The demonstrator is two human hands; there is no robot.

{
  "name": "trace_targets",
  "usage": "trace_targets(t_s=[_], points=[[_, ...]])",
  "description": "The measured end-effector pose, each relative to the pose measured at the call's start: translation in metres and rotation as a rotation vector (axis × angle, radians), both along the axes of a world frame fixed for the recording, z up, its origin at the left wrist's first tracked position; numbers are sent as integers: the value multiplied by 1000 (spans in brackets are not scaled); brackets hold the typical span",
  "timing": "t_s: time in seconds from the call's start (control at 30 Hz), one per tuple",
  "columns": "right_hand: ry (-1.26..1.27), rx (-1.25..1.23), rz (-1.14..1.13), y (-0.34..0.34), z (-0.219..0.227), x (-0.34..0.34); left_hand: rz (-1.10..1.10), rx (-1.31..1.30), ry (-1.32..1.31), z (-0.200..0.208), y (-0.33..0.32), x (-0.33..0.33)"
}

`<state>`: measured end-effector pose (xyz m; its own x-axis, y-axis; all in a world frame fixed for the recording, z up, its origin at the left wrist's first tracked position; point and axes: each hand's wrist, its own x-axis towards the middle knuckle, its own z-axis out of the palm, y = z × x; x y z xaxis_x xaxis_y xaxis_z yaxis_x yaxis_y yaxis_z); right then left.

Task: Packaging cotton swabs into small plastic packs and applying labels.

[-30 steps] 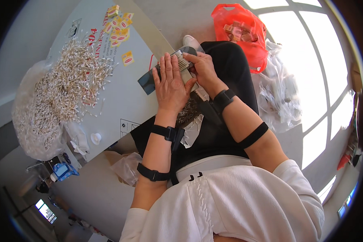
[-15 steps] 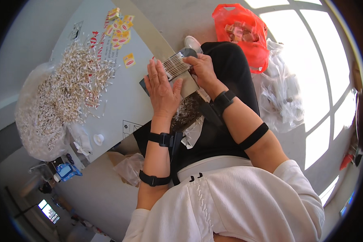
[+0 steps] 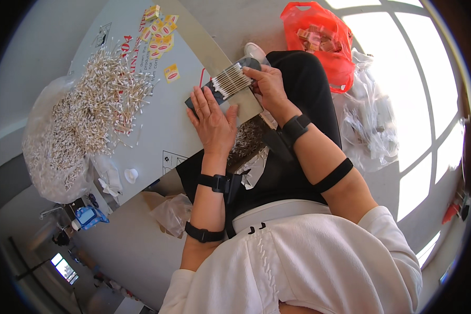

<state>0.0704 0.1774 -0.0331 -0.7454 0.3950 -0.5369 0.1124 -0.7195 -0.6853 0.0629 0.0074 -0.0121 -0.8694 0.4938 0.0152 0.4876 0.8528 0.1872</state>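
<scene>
A row of cotton swabs (image 3: 231,80) lies side by side on a dark flat tray (image 3: 214,91) at the near edge of the tabletop (image 3: 167,125), just above the person's lap. The right hand (image 3: 268,83) pinches the right end of the row, its grip closed on the swab tips at the tray's far corner. The left hand (image 3: 213,121) lies flat and spread, palm down, pressing the tray's near end against the tabletop; its grip is released, holding nothing.

To do this well, the flat hand should keep the tray from sliding while the pinching fingers even out the row, so the tips line up and no swab rides over its neighbour. Light pressure seems wise, since the sticks look thin and easy to scatter.

Farther left, a loose heap of swabs (image 3: 107,97) spreads over the tabletop, and beside it a clear plastic bag (image 3: 49,152) holds many more. Small yellow packets (image 3: 159,29) lie scattered at the tabletop's far end. On the floor to the right, an open red plastic bag (image 3: 319,39) holds what look like small boxes, and clear plastic bags (image 3: 369,125) lie crumpled next to it; their contents cannot be made out.
</scene>
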Motion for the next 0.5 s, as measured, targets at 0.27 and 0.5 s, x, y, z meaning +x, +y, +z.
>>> trace_targets(t_s=[0.27, 0.5], points=[[57, 32, 3, -1, -12, -1, -14, 33, 5, 1, 12, 3], [58, 33, 9, 2, -15, -1, -101, -110, 15, 12, 14, 2]])
